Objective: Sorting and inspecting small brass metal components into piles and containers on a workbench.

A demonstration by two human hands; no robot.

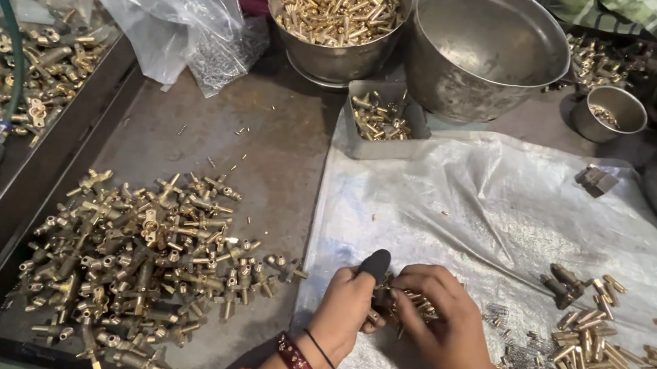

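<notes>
Here brass fitting point(393, 301) pinched between left hand point(347, 310), right hand point(445, 321).

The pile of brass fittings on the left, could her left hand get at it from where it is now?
Probably yes: the left hand sits just right of the pile, nothing standing between, though it holds a small part.

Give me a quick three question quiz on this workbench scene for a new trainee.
1. True or false: the large steel bowl behind the plastic sheet is full of brass parts.
2. What covers the thumb of the left hand? A) black cap B) bandage C) nothing
3. Fill in: the heap of brass valve bodies lies to the ____ of the right hand.

Key
1. False: it looks empty; the smaller steel pot beside it holds brass pins.
2. A
3. Left
</notes>
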